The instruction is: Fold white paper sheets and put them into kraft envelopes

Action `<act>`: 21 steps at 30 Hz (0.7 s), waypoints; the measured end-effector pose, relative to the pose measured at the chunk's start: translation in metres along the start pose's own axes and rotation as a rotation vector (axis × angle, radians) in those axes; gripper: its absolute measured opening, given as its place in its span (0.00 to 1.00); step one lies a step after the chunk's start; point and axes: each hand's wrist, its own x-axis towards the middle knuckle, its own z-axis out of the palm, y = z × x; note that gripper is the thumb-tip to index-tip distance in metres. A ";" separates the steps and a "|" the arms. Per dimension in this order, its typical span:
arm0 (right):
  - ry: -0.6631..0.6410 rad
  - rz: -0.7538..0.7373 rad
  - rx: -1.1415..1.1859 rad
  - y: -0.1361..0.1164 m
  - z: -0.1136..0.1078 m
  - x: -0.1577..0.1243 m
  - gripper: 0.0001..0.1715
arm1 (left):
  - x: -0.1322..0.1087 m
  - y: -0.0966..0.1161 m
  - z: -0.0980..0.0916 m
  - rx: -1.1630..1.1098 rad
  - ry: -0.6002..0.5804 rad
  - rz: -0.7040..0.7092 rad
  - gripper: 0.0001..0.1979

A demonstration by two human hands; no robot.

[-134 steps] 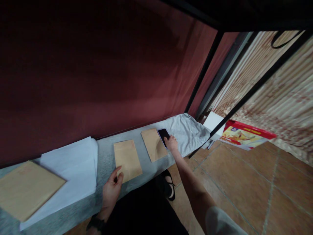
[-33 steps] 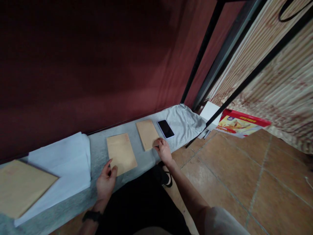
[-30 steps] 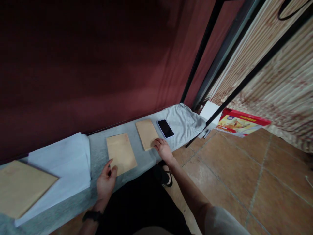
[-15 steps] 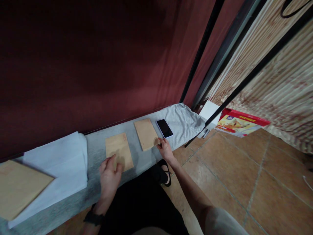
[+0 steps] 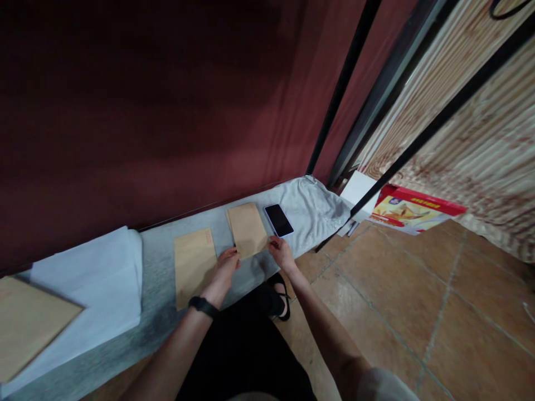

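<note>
Two or more brown paper envelopes lie stacked in front of me, the upper one slightly askew so that another edge shows at its left. My left hand pinches the near left corner of the upper envelope. At its near right corner, my right hand has its fingers closed on the edge. A single brown envelope with small red print rests to the left, partly behind my left hand. Just right of the stack lies a smartphone with a dark screen.
A grey cloth covers the narrow bench. White paper sheets lie left, under a larger brown envelope. Black poles rise at the right end. A red and yellow box sits on the tiled floor.
My left hand has moved right, from the single envelope to the stack's near left corner. The upper envelope has shifted, exposing an edge beneath. My right hand stays at the right corner.
</note>
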 end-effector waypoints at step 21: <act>0.077 -0.143 -0.170 -0.014 0.005 -0.010 0.16 | 0.020 0.006 0.013 0.231 -0.013 0.034 0.06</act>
